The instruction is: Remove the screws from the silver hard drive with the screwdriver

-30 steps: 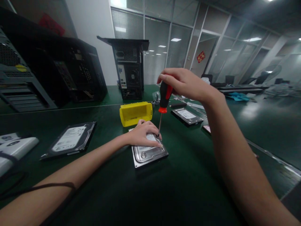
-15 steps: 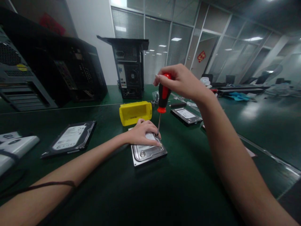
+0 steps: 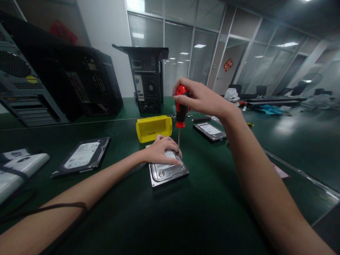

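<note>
A silver hard drive [image 3: 168,174] lies label side up on the green table, in the middle of the head view. My left hand [image 3: 163,150] grips it across the top, thumb and fingers pressed around its far part and hiding some of the label. Above it, my right hand [image 3: 195,95] is wrapped around the red and black handle of a screwdriver [image 3: 181,115]. The screwdriver stands nearly upright, its tip down at the drive's right edge beside my left fingertips. Whether the tip sits in a screw is too small to tell.
Behind the drive stands a yellow plastic tray [image 3: 154,130]. Other hard drives lie to the left [image 3: 83,156] and to the right [image 3: 209,131]. Computer cases [image 3: 148,78] stand at the back and left. A white device [image 3: 23,171] with a dark cable is at far left.
My right hand has shifted slightly left and turned, and the screwdriver is more upright. My left hand and the hard drive stay in place. The view has moved a little.
</note>
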### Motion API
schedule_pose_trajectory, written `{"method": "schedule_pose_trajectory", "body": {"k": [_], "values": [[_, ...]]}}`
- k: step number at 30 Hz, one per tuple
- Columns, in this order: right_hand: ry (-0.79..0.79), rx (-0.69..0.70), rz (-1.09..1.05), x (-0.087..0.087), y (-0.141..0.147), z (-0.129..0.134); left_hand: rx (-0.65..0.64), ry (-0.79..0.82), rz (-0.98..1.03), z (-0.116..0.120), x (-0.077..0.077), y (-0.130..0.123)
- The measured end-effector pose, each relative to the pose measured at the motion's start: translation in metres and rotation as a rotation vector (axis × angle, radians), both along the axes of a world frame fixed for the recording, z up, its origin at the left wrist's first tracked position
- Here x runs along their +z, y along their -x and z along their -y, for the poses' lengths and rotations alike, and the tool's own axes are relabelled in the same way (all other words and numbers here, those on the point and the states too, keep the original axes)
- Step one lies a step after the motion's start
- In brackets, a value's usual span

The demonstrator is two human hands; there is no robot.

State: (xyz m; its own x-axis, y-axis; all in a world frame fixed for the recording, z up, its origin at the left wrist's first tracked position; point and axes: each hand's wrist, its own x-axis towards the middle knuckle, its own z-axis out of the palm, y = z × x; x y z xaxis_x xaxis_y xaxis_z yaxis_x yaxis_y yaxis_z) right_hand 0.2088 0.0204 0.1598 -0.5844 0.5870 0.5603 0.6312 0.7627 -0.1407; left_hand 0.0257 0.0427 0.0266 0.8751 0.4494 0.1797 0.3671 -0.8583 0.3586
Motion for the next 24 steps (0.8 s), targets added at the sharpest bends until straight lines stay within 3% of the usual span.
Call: {"method": "schedule_pose_trajectory", "body": {"k": [8,24], "values": [[0.075,0.004,0.02,0.01,0.008,0.016,0.017,0.018,-0.004,0.001,0.0,0.0],[-0.005,-0.14,-0.028,0.004,0.003,0.004,0.008,0.006,-0.016,0.001,0.003,-0.001]]}}
